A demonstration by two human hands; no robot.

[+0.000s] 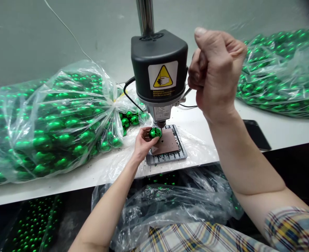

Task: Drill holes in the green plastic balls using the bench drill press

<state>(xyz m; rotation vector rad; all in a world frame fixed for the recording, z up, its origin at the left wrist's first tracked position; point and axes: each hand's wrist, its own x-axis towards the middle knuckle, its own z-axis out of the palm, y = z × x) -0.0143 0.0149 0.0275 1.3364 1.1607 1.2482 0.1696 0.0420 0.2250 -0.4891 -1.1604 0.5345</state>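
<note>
My left hand (144,142) holds a shiny green ball (155,133) between thumb and fingers, just under the chuck (160,124) of a black drill press (159,66). Beneath the ball lies a pinkish-brown board (167,141) with a dark hole, on the machine's slotted grey base (167,159). Dark shavings are scattered over base and board. Raised to the right of the drill head, my right hand (216,68) is closed with its fingers curled; whatever it grips, if anything, is hidden by the hand.
A large clear bag (46,126) of green balls lies at the left, with loose balls (129,119) near its tied neck. Another filled bag (283,73) is at the right, behind a black phone-like object (256,134). Clear plastic (154,203) hangs below the white table's (91,175) front edge.
</note>
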